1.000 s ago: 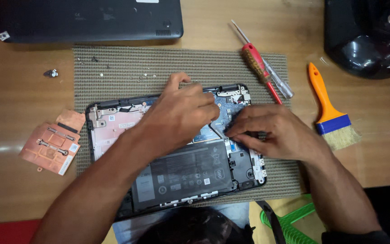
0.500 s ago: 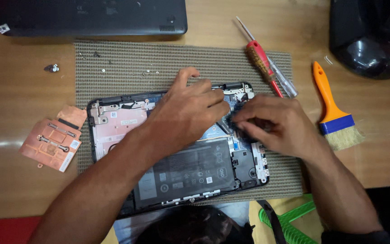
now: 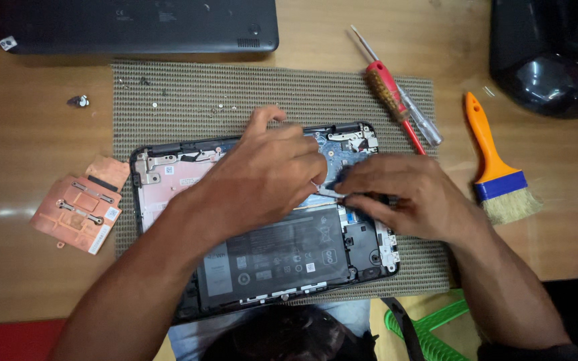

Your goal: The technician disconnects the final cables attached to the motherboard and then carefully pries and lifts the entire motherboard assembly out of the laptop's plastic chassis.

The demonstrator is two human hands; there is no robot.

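An opened laptop (image 3: 168, 167) lies bottom-up on a woven mat (image 3: 188, 87), showing its black battery (image 3: 282, 257) and blue circuit board (image 3: 342, 150). My left hand (image 3: 269, 174) lies palm down over the middle of the board with bent fingers; what is under it is hidden. My right hand (image 3: 406, 197) comes in from the right and pinches a small dark tool (image 3: 341, 179). A thin silvery strip (image 3: 327, 193) sits at its tip, right by my left thumb. The two hands nearly touch.
A copper heat sink (image 3: 78, 214) lies left of the mat. A red screwdriver (image 3: 389, 97) and a clear-handled one (image 3: 423, 124) lie at the mat's right edge, beside an orange brush (image 3: 496, 167). Loose screws (image 3: 168, 100) sit on the mat. A black cover (image 3: 135, 27) lies behind.
My right hand has moved left and slightly up until it meets my left hand over the board. My left hand has stayed in place.
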